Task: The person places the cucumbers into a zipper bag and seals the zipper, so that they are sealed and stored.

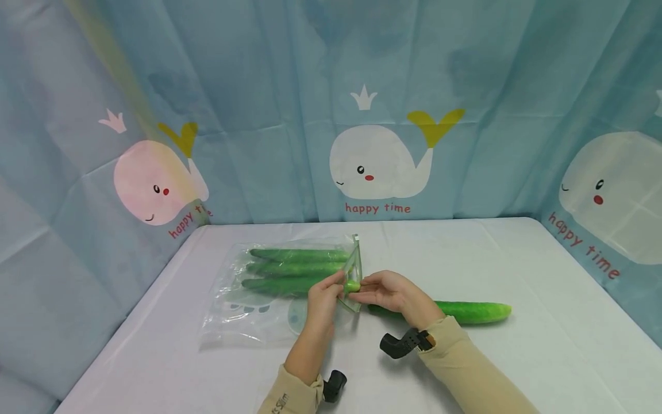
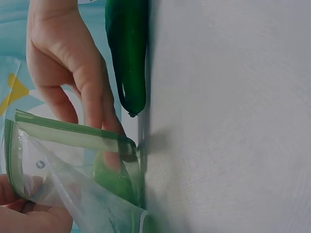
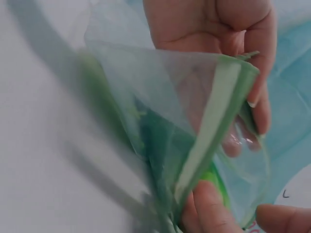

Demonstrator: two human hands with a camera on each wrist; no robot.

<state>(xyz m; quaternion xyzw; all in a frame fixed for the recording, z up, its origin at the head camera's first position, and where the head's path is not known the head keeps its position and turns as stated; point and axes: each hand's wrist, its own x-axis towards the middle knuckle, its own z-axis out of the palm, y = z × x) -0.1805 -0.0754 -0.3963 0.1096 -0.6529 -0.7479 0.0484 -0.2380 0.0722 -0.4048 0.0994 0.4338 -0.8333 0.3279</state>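
On the left of the white table (image 1: 584, 345), a clear plastic bag (image 1: 217, 325) is laid flat, its mouth turned to the right. Inside it, three cucumbers are lined up side by side: the far cucumber (image 1: 300, 255), the middle cucumber (image 1: 295, 269) and the near cucumber (image 1: 279, 286). The film can be judged thin, limp and slick, apt to fold in on itself, so it is best taken by the stiffer green zip edge (image 2: 73, 132). At that mouth the bag is pinched in the curled fingers of the left hand (image 1: 324, 299). Just beyond, the pale end of the near cucumber is met by the fingers of the right hand (image 1: 388, 290), which are seen fairly straight, with the thumb apart; the end seems to be pressed rather than gripped. Each cucumber can be expected to be firm, fairly weighty and smooth enough to slip; it is best held round the middle or pushed squarely on its blunt end, as hard bending might snap it. Farthest right, a loose cucumber (image 1: 476, 311) is found outside the bag on the table, partly hidden by the right wrist, its dark end near the bag's mouth.
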